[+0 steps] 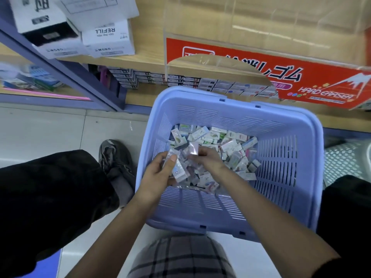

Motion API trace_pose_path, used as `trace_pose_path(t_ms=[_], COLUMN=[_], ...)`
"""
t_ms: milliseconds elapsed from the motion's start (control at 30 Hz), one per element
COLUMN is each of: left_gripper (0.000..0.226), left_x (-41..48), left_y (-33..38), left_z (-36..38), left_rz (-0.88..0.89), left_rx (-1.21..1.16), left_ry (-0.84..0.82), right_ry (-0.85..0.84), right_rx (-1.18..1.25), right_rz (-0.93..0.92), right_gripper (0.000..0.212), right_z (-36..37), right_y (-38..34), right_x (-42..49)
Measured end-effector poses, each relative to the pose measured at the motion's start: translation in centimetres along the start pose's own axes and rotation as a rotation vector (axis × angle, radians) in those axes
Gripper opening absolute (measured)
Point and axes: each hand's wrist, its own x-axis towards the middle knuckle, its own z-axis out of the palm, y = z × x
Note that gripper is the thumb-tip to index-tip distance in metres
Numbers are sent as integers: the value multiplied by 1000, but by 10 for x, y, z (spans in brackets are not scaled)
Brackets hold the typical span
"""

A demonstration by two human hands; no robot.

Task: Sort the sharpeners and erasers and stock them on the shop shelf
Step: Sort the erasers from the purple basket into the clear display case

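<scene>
Head camera view: the left grip [160, 171] was clenched round a small stack of wrapped erasers [179, 171], thumb pressed across the top one. The stack's long axis ran slantwise, its far end toward the shelf and its near end angled down to the person's right. Just beside it the right grip [207, 159] pinched a small glossy packet [193, 147] by its lower edge. The packet stood on end, its long axis pointing away toward the shelf, and whether it held an eraser or a sharpener could not be told.

Both grips worked low inside a lavender plastic basket [281, 167], a squarish tub with rounded corners, a thick smooth rim and slotted walls. A loose heap of erasers and sharpeners [220, 141] covered its floor: small rectangular blocks in printed sleeves and clear film, lying at every angle.

Beyond the basket stood a pale wood-grain shelf [146, 57] on a purple frame. A clear acrylic bin [261, 27] fronted by a red "HARD ERASER" sign [301, 83] sat on it, near white cardboard refill boxes [108, 40]. Neat rows of boxed stock [180, 79] filled the tier below. A dark shoe [114, 157] rested on the glossy tiled floor [40, 127].
</scene>
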Motion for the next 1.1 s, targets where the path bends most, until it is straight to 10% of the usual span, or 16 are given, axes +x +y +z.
trace_pose_path(t_ms=[333,567,933,1100], left_gripper=[23,38,32,23], left_x=[-47,-93,-84,-63], left_y=[66,163,245,262], left_z=[29,59,86,82], left_rz=[150,283,330,418], left_rx=[232,204,9,46], left_ry=[-92,-313,-517,-330], right_ry=[-92,-196,-45,168], right_rx=[65,80,112,-4], right_rz=[-224,-541,-733,-756], right_gripper=[56,30,17,30], right_z=[-81,-121,-135,-123], right_y=[-77,-140,-202,-218], right_x=[-139,-243,-241,-226])
